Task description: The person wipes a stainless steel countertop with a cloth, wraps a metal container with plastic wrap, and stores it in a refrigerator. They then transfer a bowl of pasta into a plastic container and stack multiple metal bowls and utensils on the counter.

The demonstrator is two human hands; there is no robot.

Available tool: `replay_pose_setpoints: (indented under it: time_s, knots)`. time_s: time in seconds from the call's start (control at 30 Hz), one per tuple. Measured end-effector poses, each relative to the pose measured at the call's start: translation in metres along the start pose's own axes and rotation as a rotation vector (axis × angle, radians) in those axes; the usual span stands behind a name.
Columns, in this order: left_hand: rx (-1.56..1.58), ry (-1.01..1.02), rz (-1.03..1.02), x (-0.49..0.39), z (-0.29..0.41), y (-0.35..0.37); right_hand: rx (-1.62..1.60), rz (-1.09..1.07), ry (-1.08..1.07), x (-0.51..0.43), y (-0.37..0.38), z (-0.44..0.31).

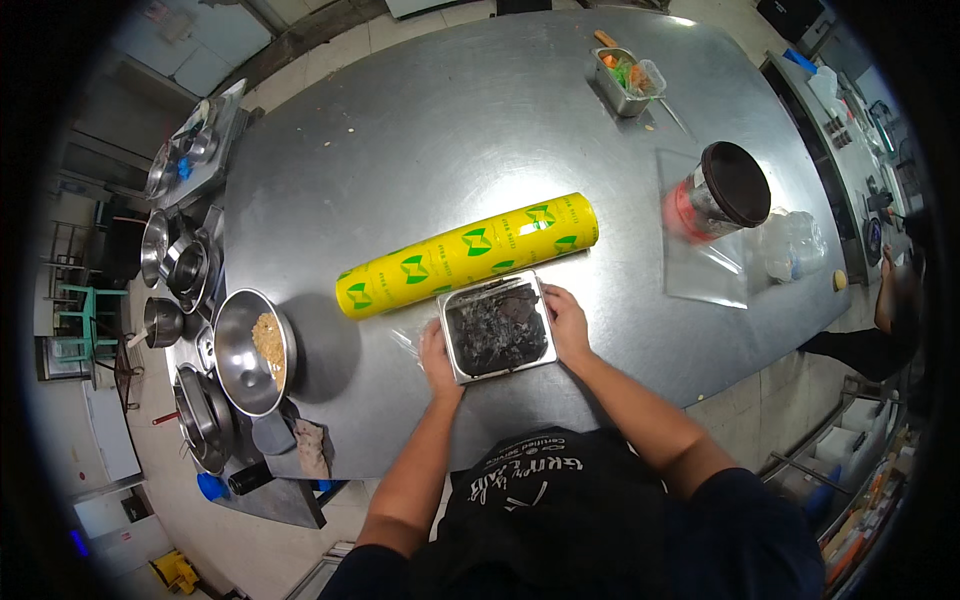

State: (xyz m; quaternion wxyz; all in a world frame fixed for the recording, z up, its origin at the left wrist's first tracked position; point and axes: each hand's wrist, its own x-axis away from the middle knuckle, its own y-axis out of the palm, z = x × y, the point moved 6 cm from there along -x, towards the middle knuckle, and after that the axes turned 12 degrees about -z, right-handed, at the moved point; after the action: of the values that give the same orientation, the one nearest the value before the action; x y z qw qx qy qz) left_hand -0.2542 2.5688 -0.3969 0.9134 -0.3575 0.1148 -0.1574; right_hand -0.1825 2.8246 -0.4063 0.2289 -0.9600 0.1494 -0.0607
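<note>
Between my hands sits a small rectangular steel pan [497, 326] with a dark, sticky-looking substance inside. My left hand [437, 360] grips its left side, with a bit of clear film beside the fingers. On the opposite side, my right hand [566, 322] holds the pan near its upper right corner. A large yellow roll of cling wrap [469, 255] with green print lies slantwise just behind the pan.
At left, a steel mixing bowl [244, 375] holds crumbs. A brown-lidded tub [712, 199] stands on a clear plastic sheet [701, 274], beside a clear bag [799, 244]. Farther back is a steel container [619, 94] with orange and green contents. A person [889, 315] is at far right.
</note>
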Motion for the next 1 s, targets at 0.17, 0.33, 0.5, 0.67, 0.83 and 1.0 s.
replay_pose_setpoints:
  time_s: [0.17,0.33,0.5,0.67,0.83,1.0]
  knots:
    - [1.425,-0.522,0.004,0.018,-0.011,0.034,-1.099,-0.051,0.39,0.007,0.032,0.003]
    - [1.944,-0.67,0.11,0.013,0.023,0.049,-1.819,0.139,0.5,0.019,0.064,-0.01]
    - [2.121,-0.522,0.147,-0.002,0.048,0.05,-1.953,0.278,0.487,0.034,0.076,-0.034]
    - [2.038,-0.671,0.343,0.009,0.059,0.042,-1.943,0.292,0.556,0.048,0.095,-0.06]
    - [2.036,-0.661,0.304,0.018,0.068,0.044,-1.733,0.509,0.702,0.058,0.114,-0.022]
    - [1.86,-0.852,0.135,0.059,0.03,0.088,-1.307,0.56,0.658,0.079,0.113,0.018]
